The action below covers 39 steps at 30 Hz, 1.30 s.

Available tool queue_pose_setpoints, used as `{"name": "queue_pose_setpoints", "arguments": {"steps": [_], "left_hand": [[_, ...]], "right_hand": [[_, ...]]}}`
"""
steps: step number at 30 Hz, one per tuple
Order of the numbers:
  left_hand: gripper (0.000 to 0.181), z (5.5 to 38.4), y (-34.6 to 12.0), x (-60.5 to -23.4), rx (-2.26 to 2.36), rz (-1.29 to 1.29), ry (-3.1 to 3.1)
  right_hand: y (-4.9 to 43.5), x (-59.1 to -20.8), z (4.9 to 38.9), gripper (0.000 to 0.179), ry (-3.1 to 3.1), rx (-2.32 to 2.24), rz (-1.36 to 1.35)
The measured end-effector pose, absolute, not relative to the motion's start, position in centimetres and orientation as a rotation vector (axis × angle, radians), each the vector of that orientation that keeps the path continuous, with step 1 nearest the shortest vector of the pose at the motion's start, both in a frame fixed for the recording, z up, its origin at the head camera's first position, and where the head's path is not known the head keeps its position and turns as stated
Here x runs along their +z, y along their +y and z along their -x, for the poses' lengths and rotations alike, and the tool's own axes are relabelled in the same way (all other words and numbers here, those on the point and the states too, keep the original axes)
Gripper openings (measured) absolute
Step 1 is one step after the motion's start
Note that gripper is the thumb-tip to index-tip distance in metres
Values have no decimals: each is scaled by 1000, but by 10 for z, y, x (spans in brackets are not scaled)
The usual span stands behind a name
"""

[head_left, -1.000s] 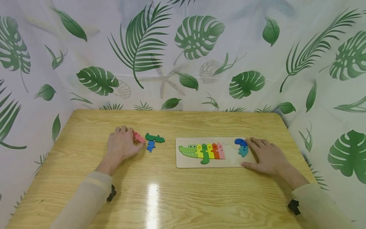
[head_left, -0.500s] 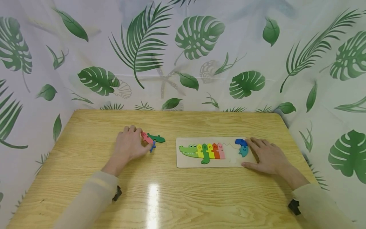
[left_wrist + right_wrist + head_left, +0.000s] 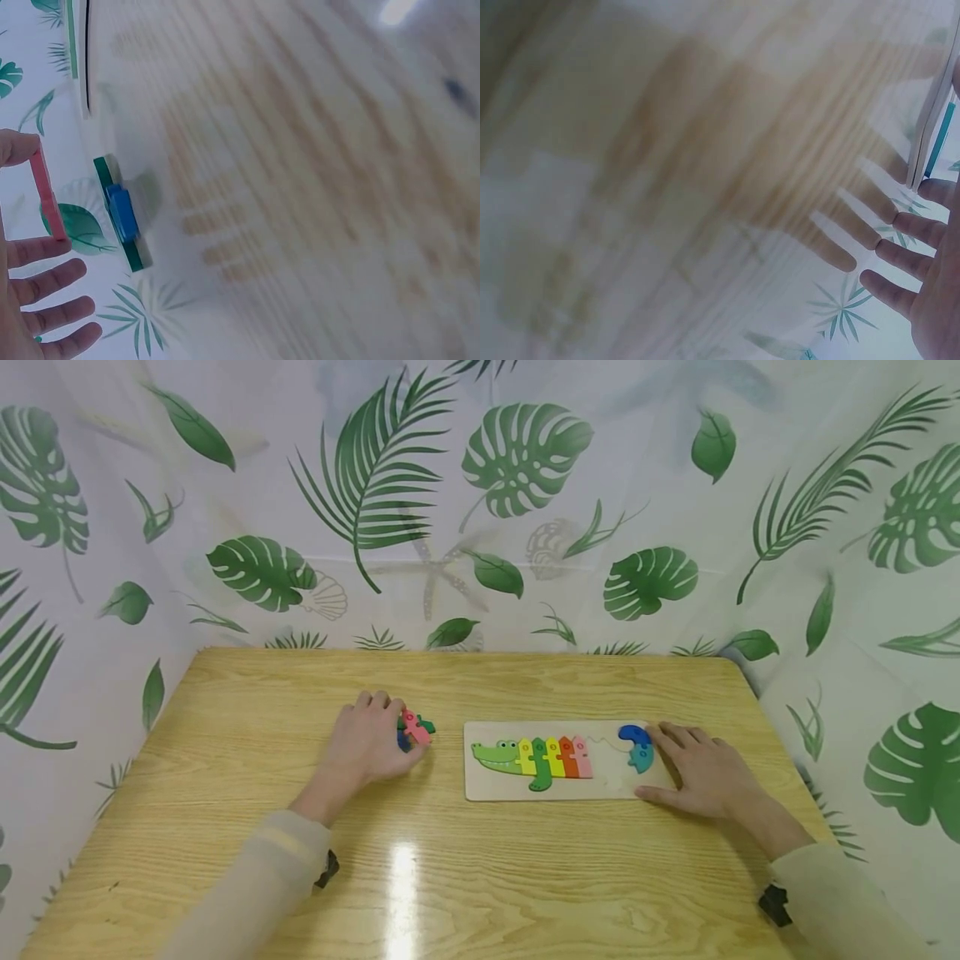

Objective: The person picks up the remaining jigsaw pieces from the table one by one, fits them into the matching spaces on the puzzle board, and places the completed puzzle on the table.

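My left hand (image 3: 365, 739) pinches a pinkish-red puzzle piece (image 3: 416, 727) between thumb and fingertip; the other fingers are spread in the left wrist view. Behind that piece, a dark green piece (image 3: 138, 259) and a blue piece (image 3: 122, 214) lie on the table, partly hidden in the head view. To the right is a wooden puzzle board (image 3: 487, 789) with a crocodile's head (image 3: 497, 757), coloured body pieces, and a dark blue (image 3: 634, 733) and a teal tail piece (image 3: 641, 757). With fingers extended, my right hand (image 3: 697, 772) rests at the board's right end, touching its edge.
Both hands are over a wood-grain table (image 3: 480, 877). A white cloth (image 3: 420, 460) printed with green leaves hangs behind it and along the sides. A dark device (image 3: 327, 868) sits at the left wrist, another (image 3: 774, 904) at the right.
My left hand has carried the pinkish-red piece rightward, over the green and blue pieces, which were uncovered a second ago. The right hand and the board have stayed in place.
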<state>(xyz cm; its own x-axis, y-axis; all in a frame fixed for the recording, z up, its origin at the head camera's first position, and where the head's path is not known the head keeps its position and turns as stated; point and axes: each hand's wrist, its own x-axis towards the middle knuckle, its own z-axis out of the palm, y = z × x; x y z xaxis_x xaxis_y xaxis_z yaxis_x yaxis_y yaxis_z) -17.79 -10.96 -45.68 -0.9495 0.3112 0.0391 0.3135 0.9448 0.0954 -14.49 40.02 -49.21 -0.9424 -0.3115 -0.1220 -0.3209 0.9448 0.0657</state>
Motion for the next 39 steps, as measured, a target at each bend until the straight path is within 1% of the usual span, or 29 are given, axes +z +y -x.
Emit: {"name": "queue_pose_setpoints", "arguments": {"steps": [5, 16, 22, 39], "left_hand": [[75, 177, -98, -455, -178, 545, -3054], [78, 178, -71, -456, -232, 665, -3065], [74, 181, -52, -456, -191, 735, -3051], [75, 184, -6, -461, -124, 891, -3015]], "right_hand": [[400, -492, 144, 113, 2993, 123, 491], [400, -493, 144, 113, 2995, 123, 488], [400, -493, 144, 113, 2997, 132, 484], [396, -488, 142, 113, 2986, 114, 471]]}}
